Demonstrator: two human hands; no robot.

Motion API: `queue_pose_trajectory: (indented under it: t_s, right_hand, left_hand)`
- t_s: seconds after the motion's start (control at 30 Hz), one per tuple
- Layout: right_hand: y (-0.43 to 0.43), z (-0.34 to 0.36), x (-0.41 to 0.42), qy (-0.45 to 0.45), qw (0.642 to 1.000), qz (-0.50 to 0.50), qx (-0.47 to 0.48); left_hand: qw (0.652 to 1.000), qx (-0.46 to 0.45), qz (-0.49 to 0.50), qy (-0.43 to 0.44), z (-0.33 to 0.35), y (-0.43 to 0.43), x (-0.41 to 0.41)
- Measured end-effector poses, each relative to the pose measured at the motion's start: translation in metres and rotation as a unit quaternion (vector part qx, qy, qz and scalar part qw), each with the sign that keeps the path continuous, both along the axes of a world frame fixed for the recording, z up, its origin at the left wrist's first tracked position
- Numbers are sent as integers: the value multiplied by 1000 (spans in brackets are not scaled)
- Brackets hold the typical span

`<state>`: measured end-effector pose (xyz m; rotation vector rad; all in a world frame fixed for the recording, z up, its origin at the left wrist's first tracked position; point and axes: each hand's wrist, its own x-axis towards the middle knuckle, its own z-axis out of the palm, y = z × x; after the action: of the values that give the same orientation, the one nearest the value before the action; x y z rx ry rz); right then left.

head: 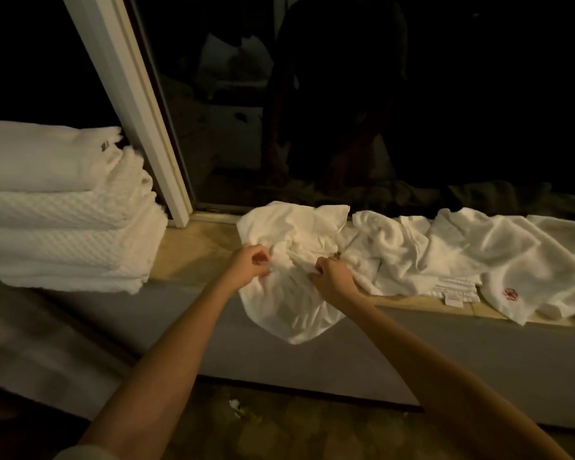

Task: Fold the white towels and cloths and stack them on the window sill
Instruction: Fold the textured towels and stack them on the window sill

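- 1 stack of folded towels [57, 207] is sitting at the left end of the window sill [193, 257], showing roughly 4 layers.
- The left hand [251, 265] and right hand [331, 277] are each pinching the crumpled white cloth [292, 234] with curled fingers. The cloth is drooping over the sill's front edge.
- It is looking light, soft and limp, so taking 2 corners is likely working best.
- At least 3 loose towels [462, 247] are lying heaped to its right.

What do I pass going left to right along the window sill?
Folded stack → left hand → right hand, both pinching one cloth → crumpled towel → towel with red logo.
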<state>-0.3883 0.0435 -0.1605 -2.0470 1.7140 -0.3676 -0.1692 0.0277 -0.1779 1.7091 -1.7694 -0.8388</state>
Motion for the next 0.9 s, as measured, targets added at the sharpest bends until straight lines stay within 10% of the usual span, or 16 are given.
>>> queue_pose_trajectory:
  t_s: [0.47, 0.9]
  right_hand:
    - [-2, 134, 5, -347, 925, 69, -137]
    - [133, 308, 113, -357, 892, 238, -141]
  left_hand:
    - [963, -175, 67, 196, 140, 47, 15]
    - [942, -238, 36, 232, 285, 228, 72]
